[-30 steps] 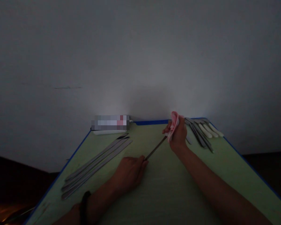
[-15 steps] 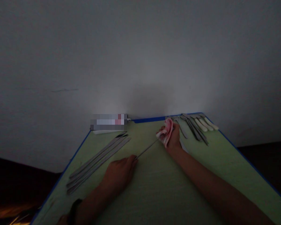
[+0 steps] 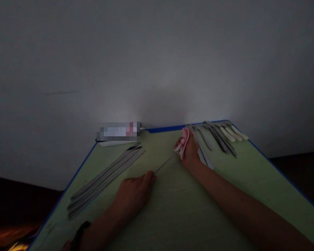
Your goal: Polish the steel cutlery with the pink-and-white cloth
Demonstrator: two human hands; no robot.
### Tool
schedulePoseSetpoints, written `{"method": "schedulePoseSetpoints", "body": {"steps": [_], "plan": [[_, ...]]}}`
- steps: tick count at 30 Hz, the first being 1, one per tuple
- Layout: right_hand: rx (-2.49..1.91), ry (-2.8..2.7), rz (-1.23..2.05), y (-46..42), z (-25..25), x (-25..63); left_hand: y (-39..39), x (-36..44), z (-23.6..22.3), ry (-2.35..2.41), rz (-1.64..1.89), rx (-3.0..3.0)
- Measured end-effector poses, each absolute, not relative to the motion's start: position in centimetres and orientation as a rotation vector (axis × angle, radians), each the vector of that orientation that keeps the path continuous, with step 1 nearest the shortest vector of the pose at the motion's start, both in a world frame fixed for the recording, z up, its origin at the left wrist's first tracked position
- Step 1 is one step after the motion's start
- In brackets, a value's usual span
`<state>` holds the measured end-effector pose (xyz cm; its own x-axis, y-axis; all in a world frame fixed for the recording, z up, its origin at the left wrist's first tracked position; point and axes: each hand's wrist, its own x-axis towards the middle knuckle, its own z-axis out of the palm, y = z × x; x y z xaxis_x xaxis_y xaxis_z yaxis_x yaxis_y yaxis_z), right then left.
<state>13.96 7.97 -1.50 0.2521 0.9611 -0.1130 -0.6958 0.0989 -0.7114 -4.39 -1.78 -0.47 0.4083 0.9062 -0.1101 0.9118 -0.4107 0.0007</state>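
Note:
My left hand (image 3: 137, 188) is closed around one end of a slim metal utensil (image 3: 162, 165), whose free tip points up and to the right. Only its narrow shaft shows, so its exact kind is unclear. My right hand (image 3: 190, 148) grips a folded pink-and-white cloth (image 3: 184, 143), a small gap from that tip. Several long table knives (image 3: 107, 174) lie side by side at a slant left of my left hand. Just beyond my right wrist lie more flat metal knives (image 3: 202, 153), partly covered by the arm.
Spoon-like cutlery (image 3: 204, 137), dark-handled pieces (image 3: 219, 141) and several white-handled utensils (image 3: 234, 134) line the far right of the green table (image 3: 172, 209). A blurred-out box-like item (image 3: 117, 132) stands at the far left. A pale wall (image 3: 157, 62) rises behind the table.
The cloth has come off the utensil's tip, leaving the tip bare. My right hand and the cloth are now apart from it, while my left hand keeps its hold. The view has shifted slightly.

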Motion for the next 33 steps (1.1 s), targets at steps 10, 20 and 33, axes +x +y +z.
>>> {"method": "schedulePoseSetpoints", "body": {"steps": [10, 20, 33], "plan": [[-0.612, -0.364, 1.463, 8.4, -1.1, 14.9, -1.2, -5.4, 0.6, 1.47, 0.353, 2.109], [-0.522, -0.62, 1.397, 8.1, -1.3, 14.0, -0.9, -5.5, 0.9, 1.415, 0.646, 1.591], [-0.455, -0.315, 1.448, 8.8, -1.4, 15.0, -0.6, -5.9, 0.2, 1.333, 0.775, 1.444]]}}
